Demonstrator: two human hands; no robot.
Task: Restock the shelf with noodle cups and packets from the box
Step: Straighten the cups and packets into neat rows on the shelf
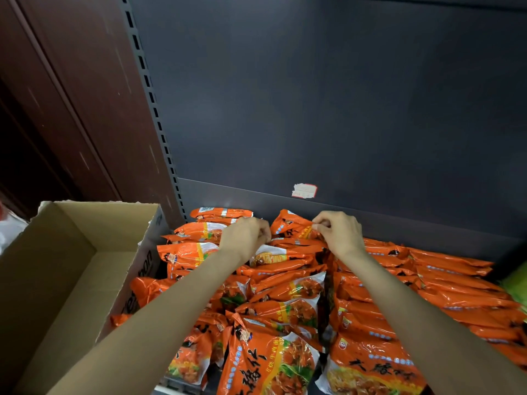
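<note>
Several orange noodle packets (pixel 285 306) lie packed in rows across the dark shelf (pixel 427 232). At the back of the middle row one orange packet (pixel 291 226) stands tilted up. My right hand (pixel 338 232) pinches its upper right edge. My left hand (pixel 248 235) has curled fingers at the packet's left edge, and its fingertips are hidden from me. The cardboard box (pixel 71 269) stands open to the left of the shelf, and the part of its inside that I see holds nothing.
The shelf's dark back panel (pixel 342 109) rises behind the packets, with a torn white price sticker (pixel 304 191) on the back lip. A slotted upright (pixel 154 109) and a dark red wooden wall (pixel 71 95) stand at left. Something green (pixel 516 283) shows at the right edge.
</note>
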